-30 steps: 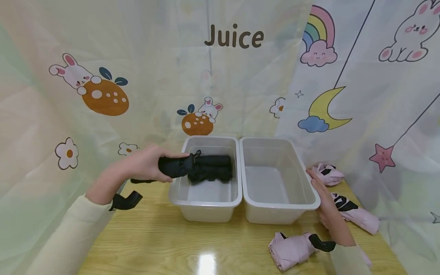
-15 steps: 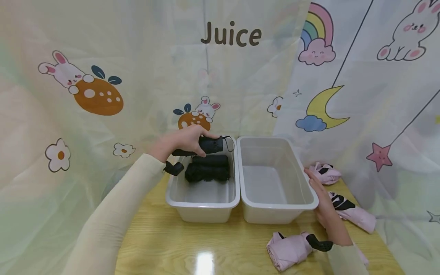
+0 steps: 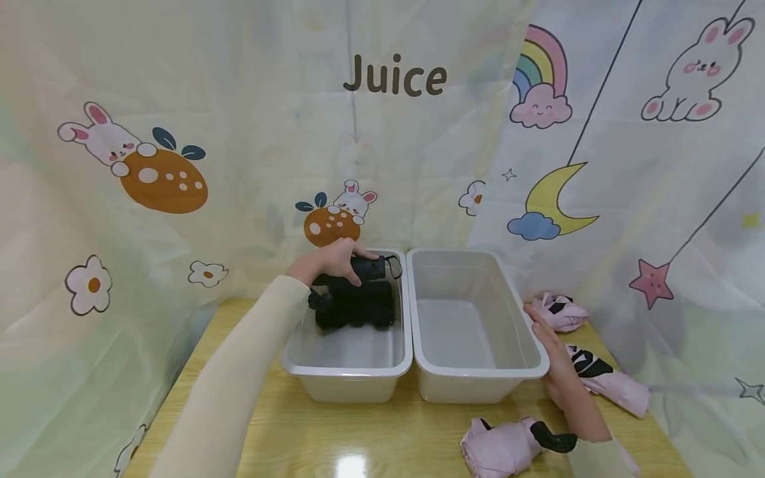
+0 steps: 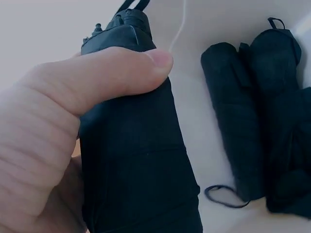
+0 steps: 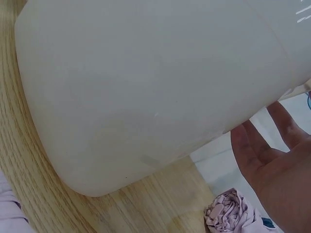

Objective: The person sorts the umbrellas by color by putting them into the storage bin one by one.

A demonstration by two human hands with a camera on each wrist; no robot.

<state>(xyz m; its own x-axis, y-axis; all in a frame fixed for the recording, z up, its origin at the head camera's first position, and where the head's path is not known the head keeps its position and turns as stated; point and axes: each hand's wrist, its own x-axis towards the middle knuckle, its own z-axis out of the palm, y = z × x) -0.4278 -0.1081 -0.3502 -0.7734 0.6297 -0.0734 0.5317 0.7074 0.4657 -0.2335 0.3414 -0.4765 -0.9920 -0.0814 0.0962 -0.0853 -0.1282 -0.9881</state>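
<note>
In the head view my left hand (image 3: 336, 260) grips a folded black umbrella (image 3: 369, 267) at the back of the left white bin (image 3: 352, 373). The left wrist view shows the thumb lying across this umbrella (image 4: 138, 141), near the end with the rib tips and wrist loop. More folded black umbrellas (image 3: 358, 307) lie side by side inside that bin, in front of the held one. My right hand (image 3: 557, 362) rests with extended fingers against the outer right side of the right white bin (image 3: 481, 374), whose visible floor is bare.
Both bins stand side by side on a wooden table (image 3: 299, 431). Pink folded umbrellas lie to the right: one near the front (image 3: 499, 450), one beyond my right forearm (image 3: 615, 388), one farther back (image 3: 562, 312). A printed curtain (image 3: 257, 153) hangs behind.
My left hand has carried the black umbrella rightward from the left bin's left side to above its back part, then slightly lower. The right hand stays against the right bin.
</note>
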